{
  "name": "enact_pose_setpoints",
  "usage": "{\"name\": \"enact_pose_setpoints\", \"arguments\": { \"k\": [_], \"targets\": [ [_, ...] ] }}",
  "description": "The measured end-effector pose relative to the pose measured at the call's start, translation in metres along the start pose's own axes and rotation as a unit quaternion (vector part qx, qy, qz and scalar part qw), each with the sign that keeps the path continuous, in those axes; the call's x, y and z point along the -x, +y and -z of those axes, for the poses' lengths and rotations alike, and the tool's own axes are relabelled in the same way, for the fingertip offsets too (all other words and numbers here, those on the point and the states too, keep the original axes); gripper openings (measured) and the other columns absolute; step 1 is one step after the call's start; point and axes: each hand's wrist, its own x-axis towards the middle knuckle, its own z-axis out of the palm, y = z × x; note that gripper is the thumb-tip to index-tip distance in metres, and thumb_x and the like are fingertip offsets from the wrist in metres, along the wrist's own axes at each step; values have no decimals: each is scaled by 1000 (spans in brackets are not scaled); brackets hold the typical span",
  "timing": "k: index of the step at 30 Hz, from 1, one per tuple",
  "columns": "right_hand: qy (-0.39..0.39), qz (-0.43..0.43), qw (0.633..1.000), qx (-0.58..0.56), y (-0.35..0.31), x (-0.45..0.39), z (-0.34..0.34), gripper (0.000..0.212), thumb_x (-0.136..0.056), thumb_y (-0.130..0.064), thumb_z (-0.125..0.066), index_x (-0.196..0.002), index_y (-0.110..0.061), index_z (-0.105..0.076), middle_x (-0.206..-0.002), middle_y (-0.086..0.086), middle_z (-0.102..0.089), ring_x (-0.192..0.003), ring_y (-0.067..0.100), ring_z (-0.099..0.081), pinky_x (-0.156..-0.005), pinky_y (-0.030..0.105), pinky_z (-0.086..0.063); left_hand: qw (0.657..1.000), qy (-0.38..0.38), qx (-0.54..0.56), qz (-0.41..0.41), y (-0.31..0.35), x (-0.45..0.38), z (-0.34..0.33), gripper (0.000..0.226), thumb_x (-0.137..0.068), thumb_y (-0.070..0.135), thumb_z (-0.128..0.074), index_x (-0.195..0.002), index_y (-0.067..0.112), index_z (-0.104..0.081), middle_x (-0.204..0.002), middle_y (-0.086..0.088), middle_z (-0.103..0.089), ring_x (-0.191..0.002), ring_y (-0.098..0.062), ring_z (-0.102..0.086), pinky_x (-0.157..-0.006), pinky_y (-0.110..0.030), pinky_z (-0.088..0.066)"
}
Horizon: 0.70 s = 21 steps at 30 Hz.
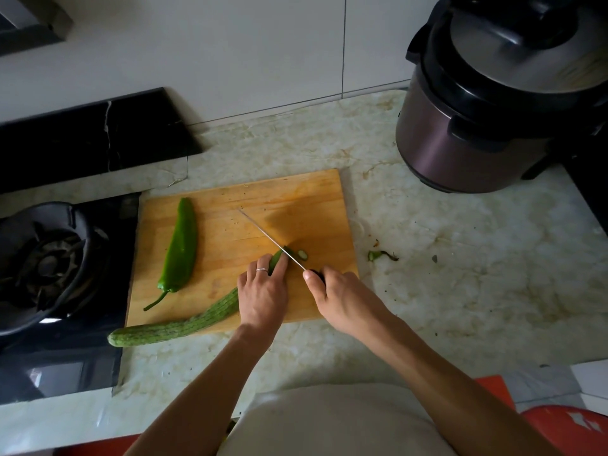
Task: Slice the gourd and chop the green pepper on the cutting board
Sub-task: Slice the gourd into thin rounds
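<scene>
The left hand (263, 296) presses its fingers down over the gourd (184, 324), pinning it on the board (230, 225) near the cut end, probably so it can't roll. The right hand (339, 297), at three o'clock of it, has its grip curled round the knife (269, 238), blade on the tip beside one cut slice (302, 254). The pepper (179, 245) waits whole at nine o'clock, clear of the blade.

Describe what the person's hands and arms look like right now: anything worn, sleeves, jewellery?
Both forearms are bare right up to the bottom edge of the picture; no sleeves, cuffs, gloves or watch show. The left hand wears one thin silver-coloured ring on a finger. The right hand shows no ring or other jewellery. A pale, cream-coloured garment covers the torso between the arms.
</scene>
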Motion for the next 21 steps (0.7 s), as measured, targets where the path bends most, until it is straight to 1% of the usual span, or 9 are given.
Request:
{"name": "enact_pose_setpoints", "arguments": {
  "k": [3, 6, 8, 11, 13, 15, 17, 19, 21],
  "targets": [
    [2, 3, 1000, 3, -2, -2, 0, 44, -102, -57, -28, -88, -19, -45, -75, 4, -53, -62, 22, -51, -58, 32, -36, 1000, 2, -2, -4, -1, -1, -1, 41, -82, 7, -74, -121, 18, -67, -112, -14, -65, -93, -39, -63, -72, -47, -52],
    [0, 2, 1000, 10, -6, -6, 2, 41, -102, -57, -27, -90, -21, -43, -73, 1, -49, -66, 22, -50, -59, 32, -35, 1000, 6, -5, -6, -1, -1, -1, 42, -80, 7, -76, -120, 18, -68, -111, -13, -65, -91, -38, -63, -70, -46, -52],
    [-1, 4, 1000, 11, -9, -10, 2, 42, -103, -56, -27, -95, -20, -47, -79, 4, -53, -74, 27, -56, -62, 32, -36, 1000, 6, -7, -8, -1, -2, -1, 41, -79, 9, -78, -118, 18, -69, -110, -13, -65, -89, -37, -63, -69, -46, -52],
    [-1, 4, 1000, 11, -13, -13, 0, 49, -103, -56, -27, -110, -16, -55, -90, 12, -61, -91, 32, -60, -68, 32, -38, 1000, 3, -11, -9, -1, -3, 0, 39, -79, 13, -82, -115, 18, -70, -107, -12, -66, -87, -37, -64, -67, -46, -52],
    [-1, 10, 1000, 21, -12, -10, 0, 48, -103, -55, -27, -109, -15, -53, -81, 5, -53, -84, 30, -57, -66, 32, -38, 1000, 3, -14, -12, -1, -4, 0, 38, -79, 14, -81, -115, 19, -70, -107, -12, -65, -87, -37, -63, -67, -46, -52],
    [4, 19, 999, 39, -9, -6, 1, 42, -103, -54, -27, -97, -18, -48, -69, -4, -43, -68, 22, -50, -58, 31, -34, 1000, -1, -18, -15, -1, -3, 1, 39, -78, 13, -81, -115, 20, -70, -107, -12, -65, -88, -37, -63, -68, -46, -52],
    [4, 14, 999, 43, -6, -4, 3, 40, -103, -55, -27, -91, -19, -43, -66, -5, -43, -58, 17, -46, -52, 31, -31, 1000, -3, -23, -14, -1, -3, 2, 42, -78, 12, -80, -117, 20, -69, -108, -12, -65, -90, -37, -63, -69, -46, -52],
    [-2, 4, 1000, 31, -6, -4, 5, 40, -103, -55, -27, -91, -20, -43, -67, -5, -44, -56, 13, -46, -52, 32, -32, 1000, -7, -25, -12, 0, -3, 1, 44, -77, 11, -80, -119, 20, -69, -109, -12, -65, -91, -37, -62, -69, -46, -52],
    [-2, 2, 1000, 22, -9, -7, 4, 40, -103, -55, -27, -92, -21, -44, -68, -5, -45, -60, 16, -49, -54, 32, -34, 1000, -7, -26, -12, 1, -3, 1, 44, -78, 11, -80, -119, 19, -68, -109, -11, -65, -90, -36, -62, -68, -45, -52]
  ]
}}
